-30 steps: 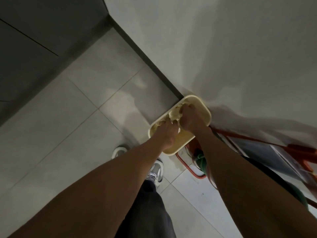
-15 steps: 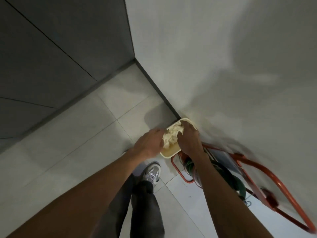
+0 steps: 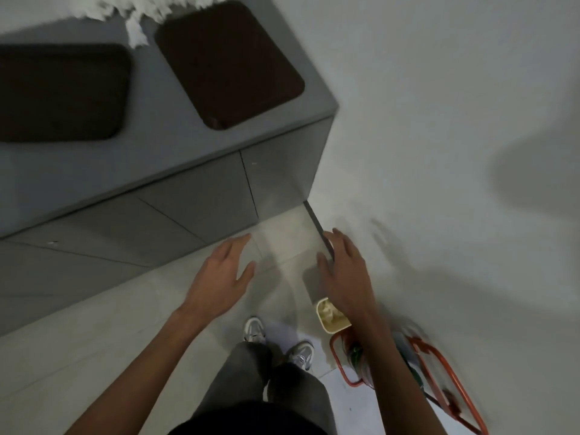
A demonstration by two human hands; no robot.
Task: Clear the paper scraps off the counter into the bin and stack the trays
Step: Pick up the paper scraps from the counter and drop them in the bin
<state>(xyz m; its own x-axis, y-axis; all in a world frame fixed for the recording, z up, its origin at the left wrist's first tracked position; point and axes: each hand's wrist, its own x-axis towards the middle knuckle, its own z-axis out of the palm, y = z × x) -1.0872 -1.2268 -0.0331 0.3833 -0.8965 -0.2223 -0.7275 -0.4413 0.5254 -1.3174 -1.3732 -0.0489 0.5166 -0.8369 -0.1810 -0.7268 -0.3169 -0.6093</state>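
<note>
Two dark brown trays lie apart on the grey counter (image 3: 175, 152): one tray (image 3: 59, 92) at the left, the other tray (image 3: 229, 64) to its right, turned at an angle. White paper scraps (image 3: 138, 14) lie at the counter's far edge between them. A cream bin (image 3: 334, 324) with crumpled paper (image 3: 328, 310) inside stands on the floor by the wall, partly hidden under my right forearm. My left hand (image 3: 219, 274) and my right hand (image 3: 343, 268) hover above the floor, fingers spread, holding nothing.
A white wall (image 3: 439, 120) runs along the right. An orange metal frame (image 3: 445, 387) with a green object stands on the tiled floor beside the bin. My legs and grey shoes (image 3: 254, 331) are below. Grey cabinet doors (image 3: 188, 208) front the counter.
Both hands have let go of the paper in the bin and lifted away, open. The view has swung up, so the counter, trays and scraps are in sight.
</note>
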